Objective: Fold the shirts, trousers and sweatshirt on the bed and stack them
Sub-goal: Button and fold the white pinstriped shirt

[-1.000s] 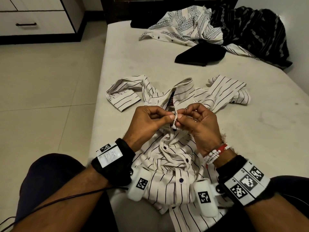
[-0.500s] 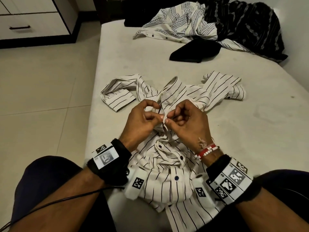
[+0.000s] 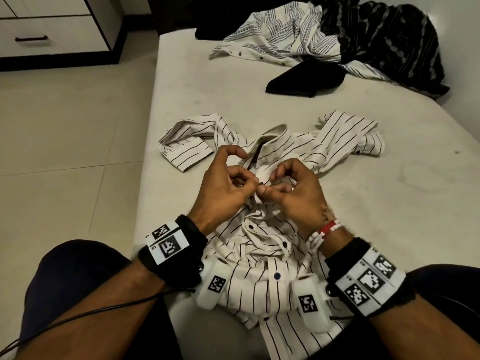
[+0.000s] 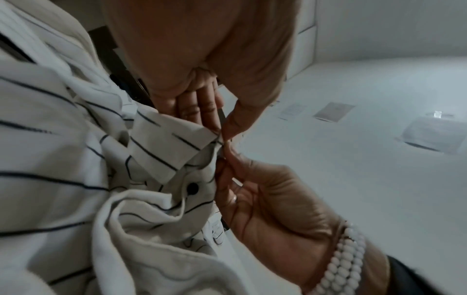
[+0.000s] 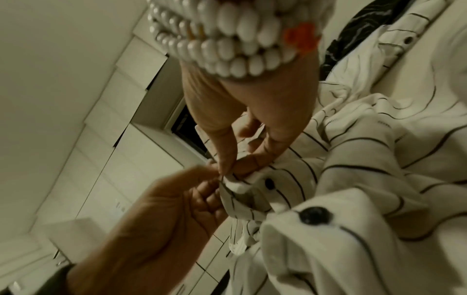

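A white shirt with thin black stripes (image 3: 262,258) lies crumpled on the near part of the bed (image 3: 389,203), collar away from me, sleeves spread left and right. My left hand (image 3: 228,188) and right hand (image 3: 291,193) meet over its chest just below the collar. Each pinches the button placket (image 4: 177,143) between thumb and forefinger, at a small dark button (image 3: 260,183). In the right wrist view the right hand's thumb and forefinger (image 5: 227,163) nip a bunched fold of the cloth (image 5: 353,179). Further black buttons (image 5: 313,215) run down the front.
At the far end of the bed lie a white patterned shirt (image 3: 280,37), a black patterned garment (image 3: 389,42) and a plain black garment (image 3: 306,79). The bed's left edge drops to a tiled floor (image 3: 65,152). A white drawer unit (image 3: 52,27) stands far left.
Both hands have moved a little away from me toward the collar, still pinching the placket together. The head view has shifted slightly.
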